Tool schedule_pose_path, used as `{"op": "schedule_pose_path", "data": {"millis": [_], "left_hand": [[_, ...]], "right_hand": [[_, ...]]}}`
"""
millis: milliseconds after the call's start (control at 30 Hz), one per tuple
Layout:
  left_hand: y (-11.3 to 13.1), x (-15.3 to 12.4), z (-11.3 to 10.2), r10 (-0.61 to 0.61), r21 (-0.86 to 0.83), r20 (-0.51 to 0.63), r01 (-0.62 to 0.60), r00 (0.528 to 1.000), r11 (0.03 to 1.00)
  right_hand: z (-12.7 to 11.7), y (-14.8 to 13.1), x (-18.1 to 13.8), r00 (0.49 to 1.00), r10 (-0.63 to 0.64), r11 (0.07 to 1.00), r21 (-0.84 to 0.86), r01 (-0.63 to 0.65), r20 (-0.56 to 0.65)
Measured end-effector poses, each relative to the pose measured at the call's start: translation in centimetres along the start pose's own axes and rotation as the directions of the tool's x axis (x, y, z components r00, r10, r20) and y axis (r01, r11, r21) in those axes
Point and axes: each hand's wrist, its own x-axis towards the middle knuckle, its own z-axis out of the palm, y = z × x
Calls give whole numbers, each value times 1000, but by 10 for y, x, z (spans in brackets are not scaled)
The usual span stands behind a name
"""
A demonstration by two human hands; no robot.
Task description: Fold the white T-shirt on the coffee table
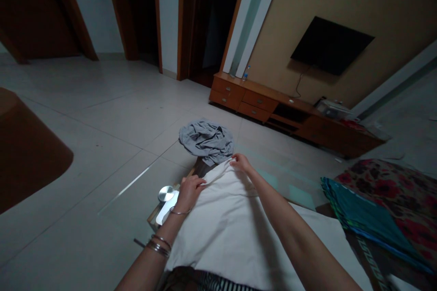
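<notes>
Head view: softly creased white cloth point(228, 227) spreads before the wearer over a partly frosted glass tabletop point(302, 197). The bare left hand point(191, 189) pinches its far edge, and the right hand point(241, 163) grips that edge farther out. Just beyond lies crumpled gray fabric point(205, 138), rounded and deeply wrinkled; thin metal bangles point(158, 248) ring the left forearm point(145, 266).
</notes>
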Motion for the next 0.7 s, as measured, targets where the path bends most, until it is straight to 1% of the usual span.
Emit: {"op": "schedule_pose_path", "data": {"millis": [100,233,300,400,467,533,600,700], "left_hand": [[1,-1,0,3,-15,-14,-3,1000,1000],[2,-1,-2,11,-53,-37,-13,999,999],[2,-1,-2,18,-76,-53,-22,998,997],[-1,1,0,13,-161,-107,-30,994,987],[-3,2,1,-18,-250,-153,-21,988,968],[-5,3,2,-74,-320,-196,8,978,947],[-7,4,3,-134,-351,-232,46,963,935],[-10,4,5,-218,-359,-275,110,937,927]], "right_hand": [[7,-1,2,1000,17,1000,17,-17,-24],[7,-2,-1,999,-20,998,55,19,30],[0,-3,-2,998,-42,997,67,39,46],[-17,-8,6,997,-70,995,75,69,14],[-28,-13,15,996,-89,994,70,90,-12],[-32,-21,26,994,-108,993,55,109,-23],[-27,-29,35,992,-122,992,31,123,-31],[-12,-36,45,991,-124,992,-10,124,-52]]}}
